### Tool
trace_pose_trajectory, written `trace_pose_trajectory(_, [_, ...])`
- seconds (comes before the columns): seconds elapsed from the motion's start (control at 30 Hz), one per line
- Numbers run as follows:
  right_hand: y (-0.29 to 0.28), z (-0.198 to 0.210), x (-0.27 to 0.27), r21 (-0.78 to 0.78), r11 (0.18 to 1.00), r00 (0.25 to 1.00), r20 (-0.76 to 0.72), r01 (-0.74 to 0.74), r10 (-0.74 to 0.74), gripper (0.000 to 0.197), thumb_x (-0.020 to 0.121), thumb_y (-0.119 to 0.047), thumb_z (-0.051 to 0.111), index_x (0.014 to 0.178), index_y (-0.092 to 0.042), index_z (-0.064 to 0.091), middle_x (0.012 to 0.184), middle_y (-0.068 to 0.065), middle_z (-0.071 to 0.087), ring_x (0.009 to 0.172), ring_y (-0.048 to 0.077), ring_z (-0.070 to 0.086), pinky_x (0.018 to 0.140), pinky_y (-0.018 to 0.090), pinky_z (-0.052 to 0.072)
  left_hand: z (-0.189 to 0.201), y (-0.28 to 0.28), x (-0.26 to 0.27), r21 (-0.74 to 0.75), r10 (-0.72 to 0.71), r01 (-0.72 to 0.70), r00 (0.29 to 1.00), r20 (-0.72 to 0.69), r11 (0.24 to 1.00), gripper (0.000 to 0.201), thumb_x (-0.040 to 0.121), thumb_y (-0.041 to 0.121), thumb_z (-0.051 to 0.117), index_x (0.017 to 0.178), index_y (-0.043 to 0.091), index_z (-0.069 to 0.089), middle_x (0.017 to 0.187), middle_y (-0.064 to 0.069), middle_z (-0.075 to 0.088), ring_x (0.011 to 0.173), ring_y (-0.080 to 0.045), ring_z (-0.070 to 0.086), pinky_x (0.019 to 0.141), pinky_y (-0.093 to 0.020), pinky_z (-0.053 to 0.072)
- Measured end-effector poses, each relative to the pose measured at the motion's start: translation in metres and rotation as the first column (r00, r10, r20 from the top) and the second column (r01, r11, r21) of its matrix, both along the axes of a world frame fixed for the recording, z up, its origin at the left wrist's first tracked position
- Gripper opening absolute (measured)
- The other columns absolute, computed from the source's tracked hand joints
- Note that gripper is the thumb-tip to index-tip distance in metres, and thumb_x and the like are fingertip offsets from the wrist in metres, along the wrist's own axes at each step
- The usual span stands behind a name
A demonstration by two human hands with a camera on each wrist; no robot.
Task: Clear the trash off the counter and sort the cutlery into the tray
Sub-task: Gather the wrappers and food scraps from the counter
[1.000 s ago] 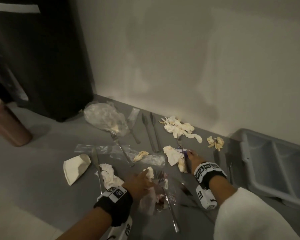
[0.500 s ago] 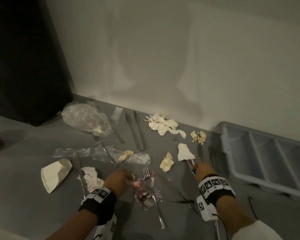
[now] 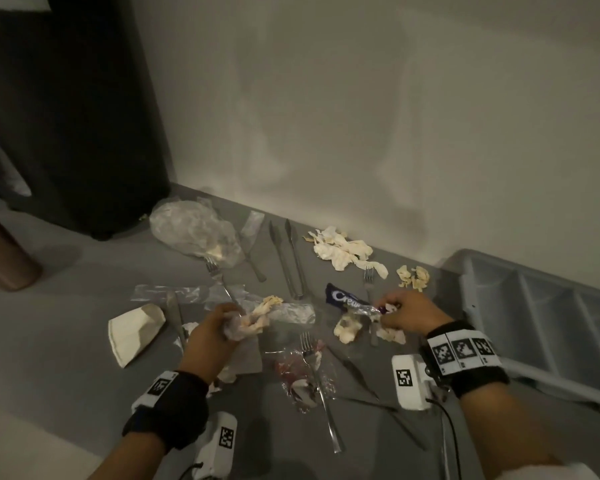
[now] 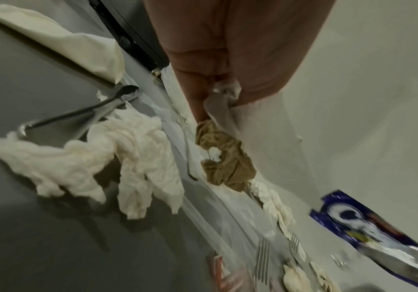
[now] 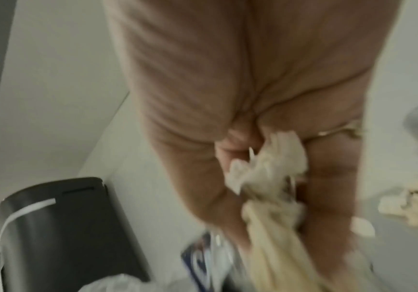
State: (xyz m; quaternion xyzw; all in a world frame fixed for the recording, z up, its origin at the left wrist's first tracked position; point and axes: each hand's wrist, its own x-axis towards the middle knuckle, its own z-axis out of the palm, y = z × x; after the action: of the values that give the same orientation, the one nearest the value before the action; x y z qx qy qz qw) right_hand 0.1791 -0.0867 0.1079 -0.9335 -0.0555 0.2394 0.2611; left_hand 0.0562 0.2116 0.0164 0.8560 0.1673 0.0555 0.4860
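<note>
My left hand (image 3: 231,320) grips a crumpled tissue bundled in clear plastic wrap (image 3: 257,318), seen stained brown in the left wrist view (image 4: 224,160). My right hand (image 3: 390,308) grips a blue snack wrapper (image 3: 343,297) together with a cream tissue wad (image 5: 273,170). The grey cutlery tray (image 3: 534,306) sits at the right, and its compartments look bare. Two knives (image 3: 288,258) lie side by side near the wall. Forks lie at the centre front (image 3: 317,382), by the plastic bag (image 3: 219,275) and near my right hand (image 3: 369,277).
A black bin (image 3: 66,116) stands at the back left, with a brown cup (image 3: 0,258) in front of it. A flattened paper cup (image 3: 132,329), a clear bag (image 3: 194,230), tissue scraps (image 3: 343,251), a red-stained wrapper (image 3: 295,372) and a spoon (image 4: 78,114) litter the counter.
My left hand moved forward from the red-stained wrapper and took hold of the tissue in plastic wrap. My right hand lifted the blue wrapper with a tissue off the counter.
</note>
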Motion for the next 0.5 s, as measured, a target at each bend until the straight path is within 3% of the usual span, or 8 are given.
trace_pose_trajectory(0.07, [0.014,-0.023,0.008,0.050,0.995,0.990,0.112,0.081,-0.086,0.028,0.077,-0.002,0.066,0.103,-0.012,0.066,0.101,0.003,0.060,0.095,0.019,0.055,0.082,0.026,0.041,0.000,0.003,-0.002,-0.036,0.022,-0.023,1.000,-0.019,0.999,0.050,0.076,0.008,0.070,0.119,0.023,0.051,0.102,0.003,0.056,0.094,-0.016,0.056,0.068,-0.010,0.038])
trace_pose_trajectory(0.17, [0.030,-0.068,0.013,-0.016,0.994,0.985,0.137,0.108,-0.105,0.030,0.078,-0.004,0.064,0.107,-0.010,0.064,0.124,0.013,0.055,0.111,0.027,0.054,0.094,0.030,0.041,-0.001,0.005,-0.004,0.035,-0.025,0.027,0.998,-0.064,0.999,0.038,0.078,0.009,0.068,0.114,0.016,0.059,0.097,-0.002,0.060,0.091,-0.018,0.057,0.070,-0.015,0.040])
trace_pose_trajectory(0.23, [0.040,-0.096,0.010,-0.096,0.990,0.988,0.123,0.101,-0.089,0.029,0.078,-0.004,0.065,0.106,-0.012,0.065,0.130,0.014,0.051,0.115,0.029,0.053,0.101,0.032,0.042,-0.003,0.008,-0.013,0.067,-0.031,0.039,0.994,-0.105,0.997,0.030,0.079,0.013,0.067,0.109,0.016,0.062,0.095,-0.003,0.062,0.089,-0.016,0.057,0.079,-0.021,0.041])
trace_pose_trajectory(0.37, [0.053,-0.120,0.004,-0.140,0.983,0.980,0.177,0.117,-0.092,0.028,0.080,-0.002,0.060,0.104,-0.014,0.067,0.119,0.014,0.063,0.108,0.033,0.059,0.097,0.035,0.046,-0.009,0.002,-0.037,0.025,-0.119,0.125,0.981,-0.154,0.992,0.018,0.081,0.018,0.066,0.092,0.028,0.057,0.083,0.010,0.058,0.074,0.004,0.052,0.075,-0.015,0.043])
trace_pose_trajectory(0.43, [0.057,-0.121,0.004,-0.165,0.981,0.974,0.218,0.105,-0.067,0.024,0.079,-0.003,0.061,0.099,-0.013,0.069,0.110,0.016,0.066,0.101,0.034,0.061,0.092,0.036,0.049,-0.015,-0.001,-0.043,0.032,-0.177,0.183,0.973,-0.145,0.983,0.018,0.078,0.021,0.068,0.083,0.033,0.055,0.082,0.009,0.059,0.073,0.006,0.053,0.074,-0.015,0.041])
trace_pose_trajectory(0.5, [0.059,-0.119,0.003,-0.194,0.976,0.975,0.217,0.096,-0.053,0.021,0.079,-0.005,0.062,0.097,-0.010,0.070,0.104,0.017,0.068,0.096,0.035,0.062,0.088,0.036,0.051,-0.019,-0.001,-0.047,0.065,-0.205,0.214,0.971,-0.124,0.975,0.018,0.075,0.024,0.069,0.082,0.035,0.056,0.088,0.008,0.056,0.078,0.006,0.052,0.082,-0.017,0.039])
